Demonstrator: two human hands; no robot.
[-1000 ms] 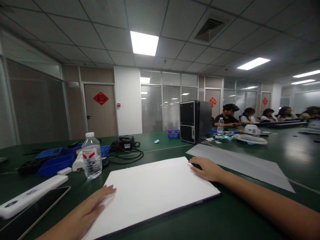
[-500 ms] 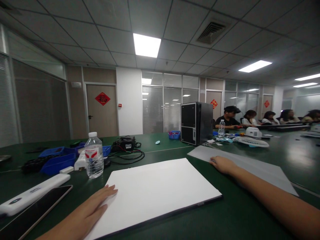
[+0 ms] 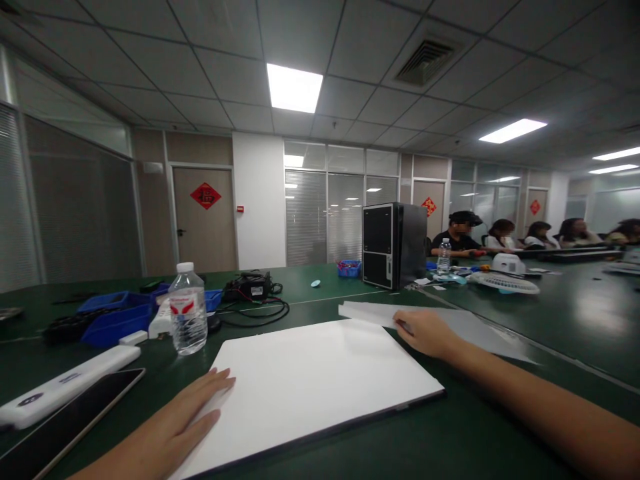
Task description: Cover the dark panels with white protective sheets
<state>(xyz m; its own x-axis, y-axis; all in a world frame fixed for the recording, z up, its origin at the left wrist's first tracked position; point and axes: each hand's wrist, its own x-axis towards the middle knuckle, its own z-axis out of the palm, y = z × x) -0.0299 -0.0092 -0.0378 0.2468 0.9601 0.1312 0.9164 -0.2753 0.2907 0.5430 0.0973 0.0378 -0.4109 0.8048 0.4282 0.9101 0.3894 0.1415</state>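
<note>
A big white board point(image 3: 320, 387) lies flat on the green table point(image 3: 500, 433), right in front of the person. It is plain and smooth, with a thin dark edge. At 1 o'clock from the board lies a thin grey sheet of paper point(image 3: 470, 323), with its near corner just over the board's far edge.

A water bottle point(image 3: 188, 310) at 10 o'clock has a red label, but the words are too small to read.

The left hand point(image 3: 185, 417) lies flat and open on the board's corner at 7 o'clock. The right hand point(image 3: 425, 333) reaches out with the arm straight and its fingers curled on the grey sheet. It is not clear if it pinches the sheet.
</note>
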